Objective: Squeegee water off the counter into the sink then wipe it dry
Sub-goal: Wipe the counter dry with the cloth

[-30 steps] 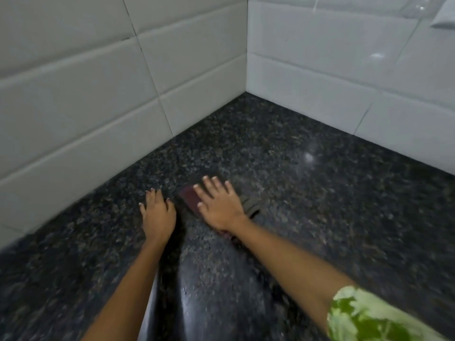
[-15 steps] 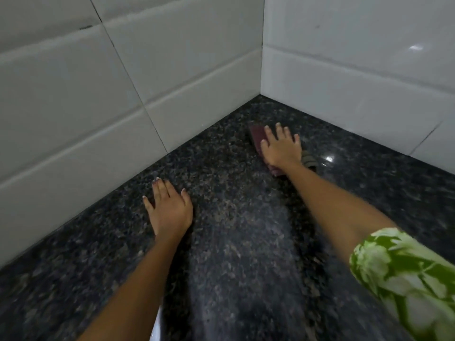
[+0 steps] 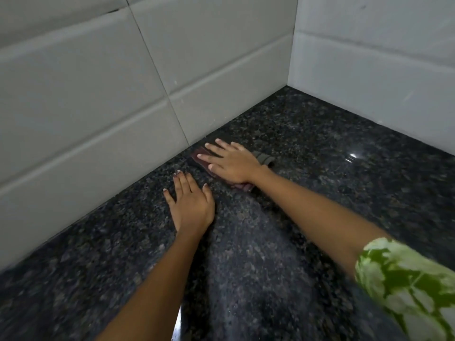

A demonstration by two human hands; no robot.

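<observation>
The right hand [image 3: 232, 163] lies flat, palm down, on a dark red cloth [image 3: 202, 157] spread on the black speckled counter [image 3: 320, 193]. Its fingers [image 3: 214, 147] are stretched out and slightly spread, pressing the cloth down rather than gripping it. The cloth sits close to the foot of the left tiled wall [image 3: 98, 107], a little way out from the corner where the 2 walls meet. A grey striped part of the cloth [image 3: 263, 157] shows on the far side of the hand, and a reddish edge peeks out beside the wrist.

The left hand [image 3: 190, 205] rests flat on the counter, palm down, fingers extended and close together, holding nothing. It lies just beside the cloth, nearer the person, and whether it touches the cloth cannot be told.

A green and white patterned sleeve [image 3: 403, 286] covers the right upper arm. The right wall [image 3: 369, 82] is also tiled in white. A bright glint [image 3: 352, 156] shows on the counter's shiny surface near the right wall.
</observation>
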